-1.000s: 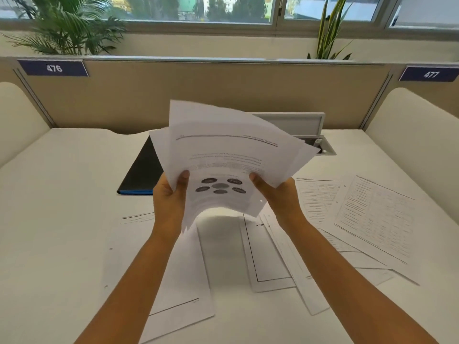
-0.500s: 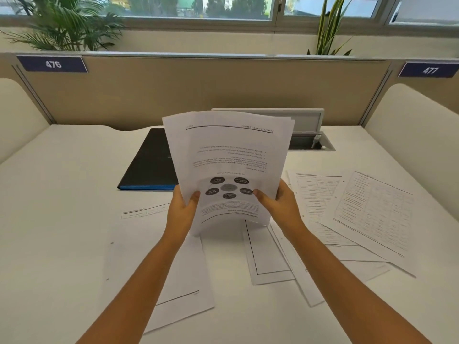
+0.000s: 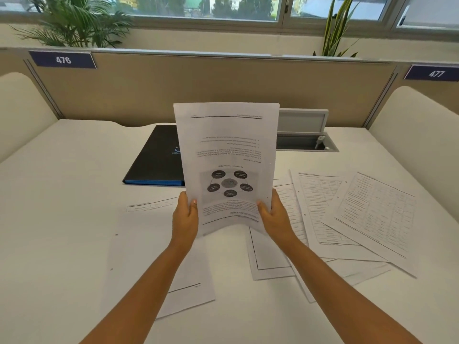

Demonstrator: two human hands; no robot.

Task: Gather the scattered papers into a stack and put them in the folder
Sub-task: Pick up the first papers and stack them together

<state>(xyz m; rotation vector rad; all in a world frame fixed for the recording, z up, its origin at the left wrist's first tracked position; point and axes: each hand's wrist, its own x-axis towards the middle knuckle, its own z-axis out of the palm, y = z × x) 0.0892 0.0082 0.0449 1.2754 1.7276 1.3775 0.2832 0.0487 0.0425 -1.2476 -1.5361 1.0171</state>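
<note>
White stack of papers (image 3: 227, 155), print upside down, clamped by left hand (image 3: 185, 217) and right hand (image 3: 275, 217) fingers; signs 476 (image 3: 63, 60), 477 (image 3: 436, 73).

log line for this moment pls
phase: gathering | both hands: left, right hold stack upright | loose papers on desk | folder closed

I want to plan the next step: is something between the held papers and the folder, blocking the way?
Nothing visible blocks it. Both hands, left hand and right hand, hold the stack upright just before the closed folder, whose cover is bare.
</note>
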